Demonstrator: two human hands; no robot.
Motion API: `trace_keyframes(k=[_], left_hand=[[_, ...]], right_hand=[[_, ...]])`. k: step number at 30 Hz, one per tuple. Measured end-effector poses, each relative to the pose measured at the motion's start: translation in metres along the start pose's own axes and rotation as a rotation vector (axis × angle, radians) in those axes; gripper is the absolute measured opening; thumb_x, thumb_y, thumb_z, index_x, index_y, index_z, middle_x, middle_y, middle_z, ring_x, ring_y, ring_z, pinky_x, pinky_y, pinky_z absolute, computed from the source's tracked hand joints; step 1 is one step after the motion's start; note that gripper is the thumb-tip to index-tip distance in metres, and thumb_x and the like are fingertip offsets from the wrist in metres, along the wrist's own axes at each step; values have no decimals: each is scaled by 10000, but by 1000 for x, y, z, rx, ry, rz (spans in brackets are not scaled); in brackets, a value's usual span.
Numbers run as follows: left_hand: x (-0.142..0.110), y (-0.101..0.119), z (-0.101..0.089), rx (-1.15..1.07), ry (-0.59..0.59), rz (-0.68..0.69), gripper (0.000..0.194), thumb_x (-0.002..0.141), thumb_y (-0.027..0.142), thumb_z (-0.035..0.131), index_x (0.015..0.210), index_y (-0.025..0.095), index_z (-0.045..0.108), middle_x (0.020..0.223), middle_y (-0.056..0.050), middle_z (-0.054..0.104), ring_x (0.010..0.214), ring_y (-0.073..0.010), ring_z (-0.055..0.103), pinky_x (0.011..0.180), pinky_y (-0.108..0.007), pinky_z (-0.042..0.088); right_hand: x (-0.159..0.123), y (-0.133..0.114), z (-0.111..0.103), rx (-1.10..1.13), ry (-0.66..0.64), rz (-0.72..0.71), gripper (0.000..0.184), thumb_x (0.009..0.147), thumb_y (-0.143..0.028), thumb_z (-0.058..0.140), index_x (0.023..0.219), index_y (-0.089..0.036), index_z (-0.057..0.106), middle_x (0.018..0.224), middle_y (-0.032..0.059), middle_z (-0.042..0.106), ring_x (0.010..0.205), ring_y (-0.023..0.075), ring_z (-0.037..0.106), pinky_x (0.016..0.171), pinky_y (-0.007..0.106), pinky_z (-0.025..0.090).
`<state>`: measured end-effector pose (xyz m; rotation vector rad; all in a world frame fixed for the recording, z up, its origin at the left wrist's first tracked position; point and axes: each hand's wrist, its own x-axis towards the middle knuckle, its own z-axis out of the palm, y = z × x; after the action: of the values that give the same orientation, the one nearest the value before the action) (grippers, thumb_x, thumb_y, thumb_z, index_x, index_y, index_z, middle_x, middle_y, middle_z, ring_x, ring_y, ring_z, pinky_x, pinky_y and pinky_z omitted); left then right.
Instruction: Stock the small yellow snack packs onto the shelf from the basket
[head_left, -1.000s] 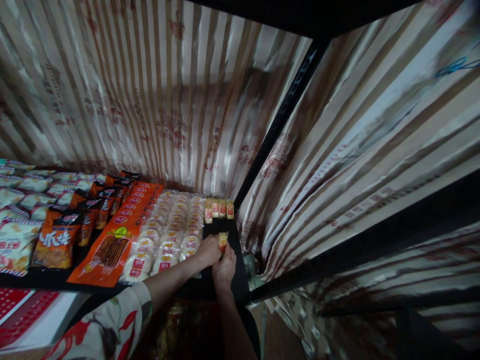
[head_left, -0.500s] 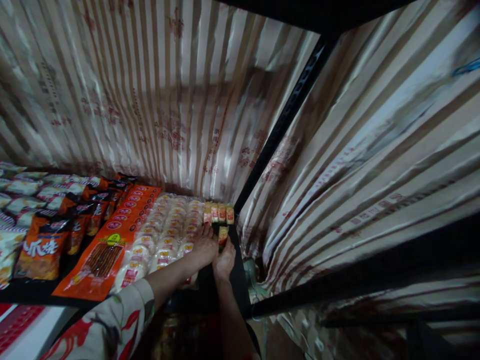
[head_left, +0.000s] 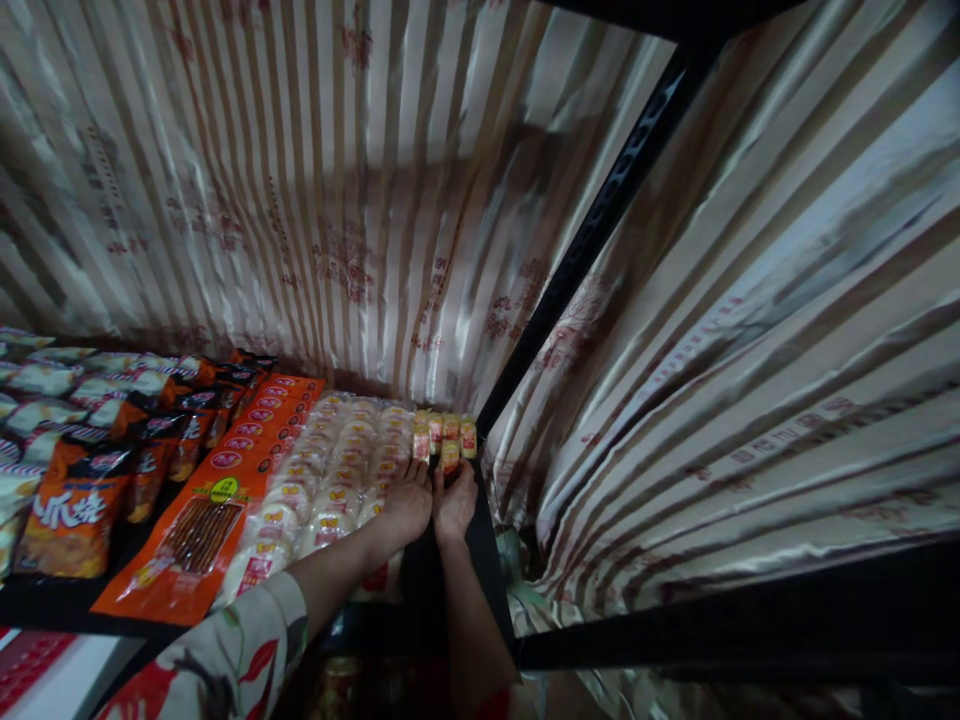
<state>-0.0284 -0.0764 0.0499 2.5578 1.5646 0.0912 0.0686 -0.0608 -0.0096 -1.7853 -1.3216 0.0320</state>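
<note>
At nine o'clock in our view we see white snack bags [head_left: 45, 378] in rows, and nearer eight o'clock some orange bags [head_left: 71, 525] with dark tops. Next to these lies a long orange packet [head_left: 217, 510], a clear window at its near end showing thin brown sticks. Our patterned sleeve [head_left: 232, 640] comes in from seven o'clock. Around eight o'clock, closer to the centre, wrapped round crackers [head_left: 330, 490] lie in three rows. Our left hand [head_left: 409, 508] is at seven o'clock, released, fingers stretched along the right edge of the crackers; its palm is hidden. Beyond its fingertips begins a short line of small yellow-and-red packets [head_left: 436, 432]. One more small packet [head_left: 450, 456] stands at six o'clock from that line, just in front of it, grasped by our right hand [head_left: 454, 505] between thumb and fingers. Bare black shelf [head_left: 486, 535] shows right of that hand. A dark post [head_left: 585, 255] slants up toward one o'clock, and striped sheeting [head_left: 750, 300] fills three o'clock.
</note>
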Motion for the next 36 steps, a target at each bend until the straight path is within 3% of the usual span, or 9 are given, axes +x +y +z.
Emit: trace_keyframes(k=[15,20,26,33,36], left_hand=[[-1,-1,-3,23,-40,12,452,814,88,299,1197,68,538,1346,-165,436,1278,-250,355,1069,-429,229],[2,-2,2,18,-33,-12,456,820,114,308,1219,26,511,1339,-190,436,1278,-266,349,1073,-416,219],[0,-2,-3,37,-45,19,441,823,128,318,1205,75,533,1342,-162,443,1281,-250,350,1070,-422,220],[-2,0,-7,28,-51,6,449,825,119,316,1219,25,511,1341,-197,429,1273,-268,358,1070,-439,229],[-2,0,-7,21,-59,-2,453,837,135,315,1245,34,486,1350,-185,423,1283,-253,347,1085,-428,208]], right_hand=[[23,-10,13,-71,-32,44,323,774,-345,502,1031,-150,513,907,137,623,837,281,535,682,349,397],[25,-6,16,-57,-51,3,288,777,-327,502,999,-144,525,902,120,626,828,256,532,724,346,406],[22,-1,18,46,-57,-90,232,795,-262,448,965,-141,550,945,106,605,876,222,515,821,352,397],[18,6,25,163,-66,-32,279,783,-258,434,999,-135,561,1004,131,538,879,204,531,782,330,449],[18,8,27,165,-51,-73,350,782,-257,431,1088,-120,531,1048,137,555,963,217,525,839,348,432]])
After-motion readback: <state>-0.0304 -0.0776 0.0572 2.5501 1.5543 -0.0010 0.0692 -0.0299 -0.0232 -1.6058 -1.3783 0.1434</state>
